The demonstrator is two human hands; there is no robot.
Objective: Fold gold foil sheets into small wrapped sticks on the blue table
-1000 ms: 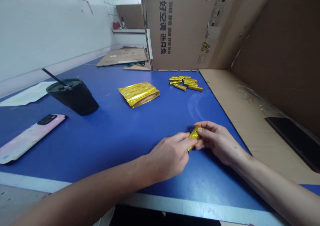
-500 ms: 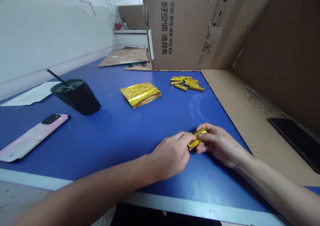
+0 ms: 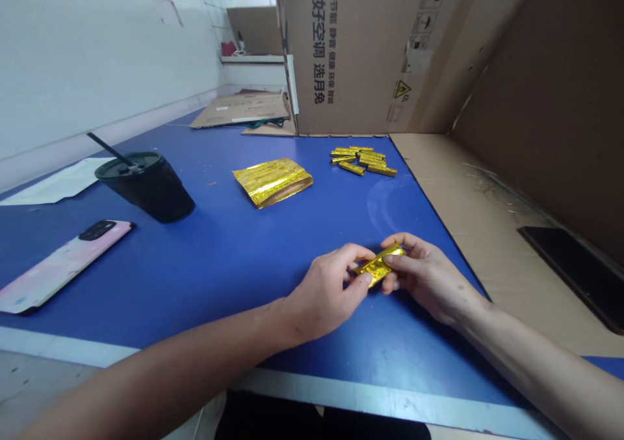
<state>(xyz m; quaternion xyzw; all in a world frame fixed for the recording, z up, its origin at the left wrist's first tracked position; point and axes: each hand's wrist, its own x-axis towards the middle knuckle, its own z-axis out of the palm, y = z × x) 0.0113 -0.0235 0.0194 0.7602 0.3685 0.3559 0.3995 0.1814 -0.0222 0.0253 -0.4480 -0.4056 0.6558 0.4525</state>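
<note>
Between both hands is a small folded piece of shiny gold foil paper (image 3: 379, 268), held a little above the blue table near its front right. My left hand (image 3: 336, 287) grips its left end, thumb below and fingers above. On the other end, my right hand (image 3: 419, 270) pinches it with the thumb on top and fingers behind. Farther back lies a stack of gold foil sheets (image 3: 273, 181). To its right sits a loose pile of several narrow gold foil rolls (image 3: 363, 159).
A black cup with a straw (image 3: 151, 186) and a pink phone (image 3: 63, 268) are on the left, near a white paper (image 3: 56, 180). A large cardboard box (image 3: 361, 50) stands behind the table (image 3: 219, 258). At right, a dark flat device (image 3: 570, 274) rests on cardboard.
My left hand has turned, so its thumb now shows on the near side of the foil paper. The foil paper shows a wider face. My right hand has barely moved.
</note>
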